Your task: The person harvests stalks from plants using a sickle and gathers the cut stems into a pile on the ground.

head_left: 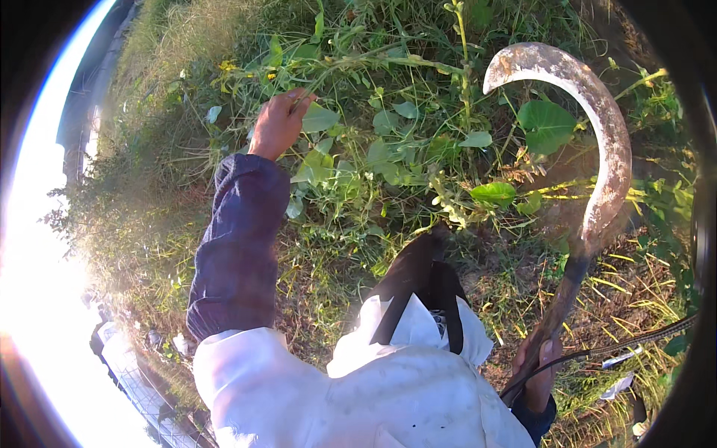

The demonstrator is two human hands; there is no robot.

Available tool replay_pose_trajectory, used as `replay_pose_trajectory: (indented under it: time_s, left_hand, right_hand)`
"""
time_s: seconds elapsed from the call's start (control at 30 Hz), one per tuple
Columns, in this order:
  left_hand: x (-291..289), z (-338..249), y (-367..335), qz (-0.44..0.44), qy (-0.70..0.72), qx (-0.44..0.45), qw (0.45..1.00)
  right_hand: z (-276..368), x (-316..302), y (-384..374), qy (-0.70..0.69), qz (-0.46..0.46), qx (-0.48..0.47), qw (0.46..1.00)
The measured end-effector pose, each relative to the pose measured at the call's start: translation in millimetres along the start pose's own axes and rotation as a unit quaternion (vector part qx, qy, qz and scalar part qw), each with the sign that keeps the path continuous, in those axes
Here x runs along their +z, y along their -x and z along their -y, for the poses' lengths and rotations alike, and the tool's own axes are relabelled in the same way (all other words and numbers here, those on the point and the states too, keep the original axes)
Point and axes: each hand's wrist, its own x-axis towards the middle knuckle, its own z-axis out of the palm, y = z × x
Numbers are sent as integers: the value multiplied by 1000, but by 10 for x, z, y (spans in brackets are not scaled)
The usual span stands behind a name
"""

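My right hand is wrapped round the dark wooden handle of a sickle, low at the right. Its broad curved blade, mottled with rust, rises past the hand and hooks over to the left, the tip pointing down above the weeds. Farther forward on the left, my left hand is closed round a thin green weed stem, which runs off to the right among the leaves. Part of its grip is hidden by the back of the hand.
Dense weeds and dry grass fill the ground ahead. A thin dark cord crosses near my right hand. Pale scraps of litter lie at the lower right. Wire mesh runs along the left, beside strong glare.
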Motion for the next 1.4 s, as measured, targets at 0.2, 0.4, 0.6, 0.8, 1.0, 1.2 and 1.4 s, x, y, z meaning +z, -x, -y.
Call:
replay_pose_trajectory:
  time_s: [0.2,0.4,0.6,0.8,1.0,1.2,1.4]
  left_hand:
    - [-223,-392,8,9,-122,59,991]
    - [-559,-652,175,-6,-236,28,971]
    - [-437,-705,479,-5,-239,28,971]
    - [-373,-326,558,23,-236,86,968]
    - [-512,185,474,88,-208,136,965]
    - [-650,880,-42,106,-262,283,916]
    - [-1152,2006,-1448,93,-356,319,874]
  right_hand:
    - [-247,-217,-245,33,87,-55,994]
    - [-243,-115,-266,64,163,-98,980]
    - [-261,280,-325,55,176,-137,973]
    - [-236,953,-318,50,181,-114,976]
    - [-236,1692,-587,187,145,-151,960]
    - [-127,2380,-822,344,74,-124,928]
    - [190,2677,-61,390,104,-16,915]
